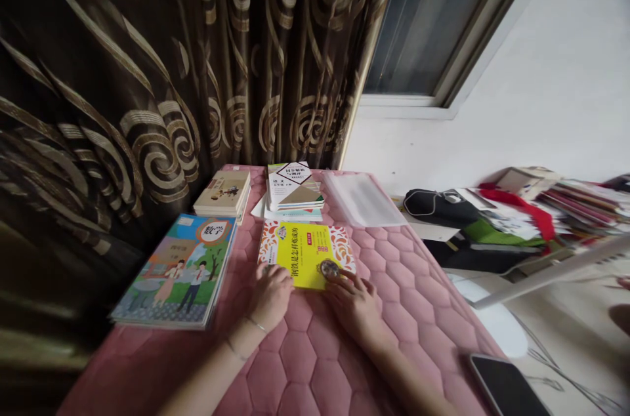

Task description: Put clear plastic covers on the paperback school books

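Observation:
A yellow book with a red-and-white patterned border lies on the pink quilted cover in front of me. My left hand is closed at the book's near left corner, its fingers curled over the edge. My right hand grips the near right edge, fingers bent on the cover beside a dark round picture printed there. Both thumbs are mostly hidden. To the left lies a stack of textbooks, the top one showing two cartoon figures. Beyond it sits a stack of beige books. Behind the yellow book is a pile of white-covered books.
Translucent plastic sleeves lie at the far right of the pink table. A dark phone rests at its near right edge. Patterned curtains hang behind. Papers, a red strap and a black case are piled at right.

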Motion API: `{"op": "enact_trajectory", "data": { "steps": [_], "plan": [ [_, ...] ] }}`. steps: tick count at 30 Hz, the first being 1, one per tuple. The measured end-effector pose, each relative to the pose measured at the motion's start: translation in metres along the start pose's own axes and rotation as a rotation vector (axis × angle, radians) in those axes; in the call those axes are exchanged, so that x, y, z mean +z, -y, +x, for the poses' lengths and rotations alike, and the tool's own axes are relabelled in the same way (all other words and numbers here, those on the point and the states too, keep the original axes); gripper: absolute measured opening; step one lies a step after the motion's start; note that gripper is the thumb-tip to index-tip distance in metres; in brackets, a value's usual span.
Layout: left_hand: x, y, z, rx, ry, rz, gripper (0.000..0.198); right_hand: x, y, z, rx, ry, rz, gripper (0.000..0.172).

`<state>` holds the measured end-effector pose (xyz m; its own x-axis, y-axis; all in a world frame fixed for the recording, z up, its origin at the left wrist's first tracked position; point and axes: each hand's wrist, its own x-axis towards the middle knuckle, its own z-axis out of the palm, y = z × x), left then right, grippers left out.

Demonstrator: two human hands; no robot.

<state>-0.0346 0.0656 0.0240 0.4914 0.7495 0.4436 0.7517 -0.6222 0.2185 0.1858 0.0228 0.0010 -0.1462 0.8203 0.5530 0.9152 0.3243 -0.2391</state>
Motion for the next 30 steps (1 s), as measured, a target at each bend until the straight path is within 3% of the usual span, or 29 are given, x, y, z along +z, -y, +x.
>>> {"op": "enact_trajectory", "data": {
  "steps": [4,8,13,19,23,30],
  "plan": [
    [0.018,-0.018,0.01,0.04,-0.015,0.008,0.02,0.02,0.027,0.017,-0.026,-0.024,0.049,0.016],
    [0.018,-0.016,0.008,0.054,-0.025,0.007,0.021,0.026,0.029,0.021,-0.031,-0.013,0.06,0.015],
    [0.0,0.004,-0.004,0.047,-0.013,-0.01,0.018,0.013,0.007,0.011,-0.005,0.0,0.051,0.016],
    [-0.022,0.037,-0.024,-0.046,-0.026,0.008,0.029,-0.015,-0.04,-0.012,0.047,0.068,-0.092,0.021],
    [-0.024,0.046,-0.026,-0.074,-0.036,-0.013,0.033,-0.022,-0.06,-0.022,0.064,0.075,-0.141,0.025],
    [-0.023,0.054,-0.023,-0.06,-0.01,-0.045,0.027,-0.02,-0.067,-0.025,0.073,0.122,-0.103,0.03]
  ]
}}
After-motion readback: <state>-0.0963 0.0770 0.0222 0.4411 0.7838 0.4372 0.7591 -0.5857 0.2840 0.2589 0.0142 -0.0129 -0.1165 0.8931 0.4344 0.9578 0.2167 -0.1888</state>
